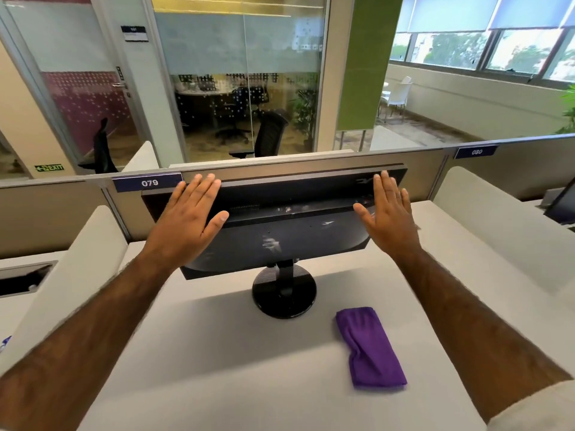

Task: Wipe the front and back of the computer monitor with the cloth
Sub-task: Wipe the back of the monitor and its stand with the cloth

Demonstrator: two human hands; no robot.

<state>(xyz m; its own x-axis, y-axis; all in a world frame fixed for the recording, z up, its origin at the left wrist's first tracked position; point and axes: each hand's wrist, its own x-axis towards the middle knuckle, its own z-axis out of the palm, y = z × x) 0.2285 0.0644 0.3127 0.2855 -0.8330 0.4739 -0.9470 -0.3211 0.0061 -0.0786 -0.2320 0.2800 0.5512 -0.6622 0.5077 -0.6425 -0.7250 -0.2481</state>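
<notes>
Purple cloth lies untouched on the tabletop, long axis running near to far, closer to the right hand than the left hand, both laid flat, fingers straight and empty, on the dusty back of the monitor

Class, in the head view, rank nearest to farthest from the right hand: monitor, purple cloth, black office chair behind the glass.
1. monitor, at the right hand.
2. purple cloth, on the desk nearer the person.
3. black office chair, far back, beyond the monitor.

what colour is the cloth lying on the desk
Purple, a plain folded cloth, seen clearly in the head view.
</notes>
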